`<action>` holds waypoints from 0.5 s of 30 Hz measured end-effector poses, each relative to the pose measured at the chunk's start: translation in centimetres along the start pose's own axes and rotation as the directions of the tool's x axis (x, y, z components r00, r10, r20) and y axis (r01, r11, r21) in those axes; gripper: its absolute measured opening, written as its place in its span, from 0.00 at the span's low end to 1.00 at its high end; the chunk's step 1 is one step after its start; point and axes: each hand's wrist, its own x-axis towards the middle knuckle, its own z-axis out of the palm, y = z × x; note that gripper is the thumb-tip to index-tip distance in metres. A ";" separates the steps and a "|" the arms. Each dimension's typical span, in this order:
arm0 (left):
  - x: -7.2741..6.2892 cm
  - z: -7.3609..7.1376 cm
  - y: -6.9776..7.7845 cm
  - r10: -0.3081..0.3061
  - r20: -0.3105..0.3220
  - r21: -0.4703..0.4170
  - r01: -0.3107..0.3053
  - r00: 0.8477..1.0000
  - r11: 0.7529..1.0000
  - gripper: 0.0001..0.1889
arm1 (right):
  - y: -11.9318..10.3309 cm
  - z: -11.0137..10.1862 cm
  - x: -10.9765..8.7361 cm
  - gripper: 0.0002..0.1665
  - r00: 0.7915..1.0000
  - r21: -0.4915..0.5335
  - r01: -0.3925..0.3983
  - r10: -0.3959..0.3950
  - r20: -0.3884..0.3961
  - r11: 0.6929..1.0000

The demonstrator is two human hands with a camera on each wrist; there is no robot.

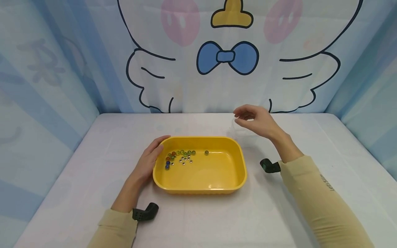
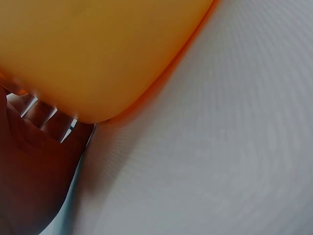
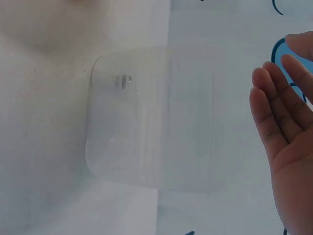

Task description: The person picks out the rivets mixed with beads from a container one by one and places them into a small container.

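My left hand holds the left end of a yellow plastic tray, its thumb at the rim and the other fingers along the outside wall. Inside, toward the left, glass marbles in green, orange and blue form a curved row. Several small googly eyes lie near them, and one green marble sits apart. Raised behind the tray's right end, my right hand has loosely bent fingers, with nothing visible between them. Close by stands a clear plastic container, barely visible in the head view.
A white cloth covers the table. Printed curtains hang along its back and sides. Small dark marks show on the clear container. Each wrist wears a black camera.
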 end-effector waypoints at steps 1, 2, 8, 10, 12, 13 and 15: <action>0.0 0.0 0.0 0.000 0.000 0.001 0.000 1.000 1.000 0.23 | -0.1 0.0 0.0 0.17 1.000 0.004 0.004 -0.004 0.003 1.000; 0.0 0.0 0.0 0.000 0.000 0.000 0.000 1.000 1.000 0.23 | -0.3 0.0 0.1 0.17 1.000 0.007 0.011 -0.011 0.006 1.000; 0.0 0.0 0.1 -0.001 0.001 0.000 0.001 1.000 1.000 0.23 | -1.4 0.1 0.3 0.17 0.998 0.035 0.054 -0.055 0.025 0.998; 0.0 0.0 0.1 -0.001 0.002 -0.001 0.001 1.000 1.000 0.23 | -1.8 0.3 0.3 0.17 0.998 0.042 0.062 -0.063 0.025 0.997; 0.0 0.0 0.1 -0.001 0.002 -0.001 0.001 1.000 1.000 0.23 | -2.1 0.4 0.4 0.17 0.997 0.049 0.069 -0.070 0.025 0.996; 0.0 0.0 0.1 -0.001 0.001 0.000 0.001 1.000 1.000 0.23 | -2.3 0.5 0.5 0.17 0.997 0.054 0.071 -0.072 0.026 0.996; -0.1 0.0 0.1 -0.002 0.000 0.003 0.002 1.000 1.000 0.23 | -2.5 0.7 0.7 0.17 0.997 0.062 0.073 -0.075 0.030 0.995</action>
